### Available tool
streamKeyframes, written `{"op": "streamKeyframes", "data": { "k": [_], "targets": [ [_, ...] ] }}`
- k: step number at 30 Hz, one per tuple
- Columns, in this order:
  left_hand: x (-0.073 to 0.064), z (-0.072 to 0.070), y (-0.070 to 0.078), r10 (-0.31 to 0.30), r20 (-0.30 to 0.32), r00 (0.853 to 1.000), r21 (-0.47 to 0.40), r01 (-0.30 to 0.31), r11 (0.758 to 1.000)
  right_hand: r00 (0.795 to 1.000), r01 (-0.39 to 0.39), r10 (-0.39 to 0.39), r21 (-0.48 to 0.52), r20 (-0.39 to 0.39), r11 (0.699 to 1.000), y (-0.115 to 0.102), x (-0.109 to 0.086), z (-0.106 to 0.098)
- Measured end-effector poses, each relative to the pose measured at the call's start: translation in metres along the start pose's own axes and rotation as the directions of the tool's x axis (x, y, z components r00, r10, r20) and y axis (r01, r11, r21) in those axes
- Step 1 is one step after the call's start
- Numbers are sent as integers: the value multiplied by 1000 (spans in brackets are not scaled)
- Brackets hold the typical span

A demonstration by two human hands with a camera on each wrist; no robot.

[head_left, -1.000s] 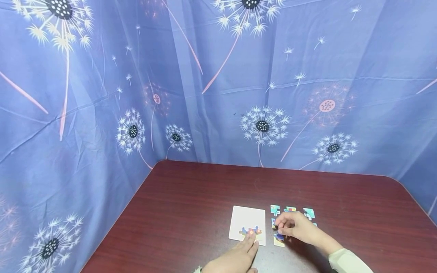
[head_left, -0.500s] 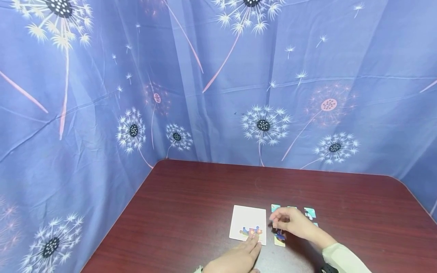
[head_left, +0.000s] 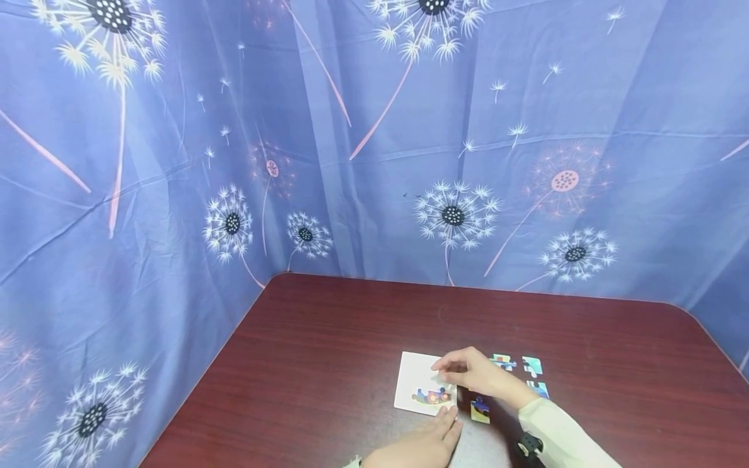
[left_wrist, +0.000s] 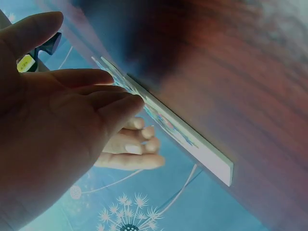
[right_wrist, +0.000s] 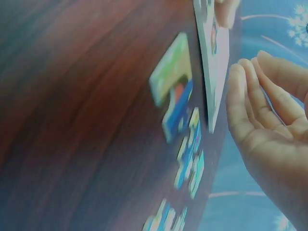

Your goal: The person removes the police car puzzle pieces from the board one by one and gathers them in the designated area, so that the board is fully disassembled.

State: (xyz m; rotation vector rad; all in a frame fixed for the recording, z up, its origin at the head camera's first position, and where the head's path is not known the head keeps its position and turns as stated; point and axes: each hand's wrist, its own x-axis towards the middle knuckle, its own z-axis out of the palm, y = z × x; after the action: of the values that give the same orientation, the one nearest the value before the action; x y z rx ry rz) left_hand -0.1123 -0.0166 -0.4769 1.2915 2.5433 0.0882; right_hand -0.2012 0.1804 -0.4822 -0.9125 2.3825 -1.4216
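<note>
A thin white square puzzle board lies on the table. Several joined jigsaw pieces, blue, red and yellow, sit along its lower part. At the board's near right corner lies my left hand, its fingers straight and flat. Over the right part of the board my right hand hovers with thumb and fingertips brought together. Whether a piece is between those fingertips I cannot tell; the right wrist view shows the curved fingers but no clear piece. A blue and yellow jigsaw piece lies right of the board.
Loose jigsaw pieces lie beyond the right hand: one at the back, one at the back right and one lower right. The right forearm may hide others. A dandelion-print curtain borders the dark red table.
My right hand has moved left from the loose pieces to over the board. My left hand has drawn back from the joined pieces to the board's near edge, uncovering them.
</note>
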Motion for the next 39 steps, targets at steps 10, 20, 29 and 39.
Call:
{"op": "streamKeyframes", "data": {
  "k": [10, 20, 29, 39],
  "targets": [
    [2, 2, -1, -13, 10, 1000, 20, 13, 1000, 995, -29, 28, 14, 93, 999, -2, 19, 18],
    [4, 4, 0, -33, 9, 999, 43, 32, 999, 991, -29, 29, -3, 132, 1000, 2, 21, 22],
    [4, 0, 1, -36, 22, 999, 38, 35, 999, 991, -45, 47, -20, 127, 999, 0, 21, 23],
    [4, 4, 0, -14, -6, 1000, 79, 15, 997, 990, -64, 58, 39, 129, 997, 0, 21, 24]
  ]
}}
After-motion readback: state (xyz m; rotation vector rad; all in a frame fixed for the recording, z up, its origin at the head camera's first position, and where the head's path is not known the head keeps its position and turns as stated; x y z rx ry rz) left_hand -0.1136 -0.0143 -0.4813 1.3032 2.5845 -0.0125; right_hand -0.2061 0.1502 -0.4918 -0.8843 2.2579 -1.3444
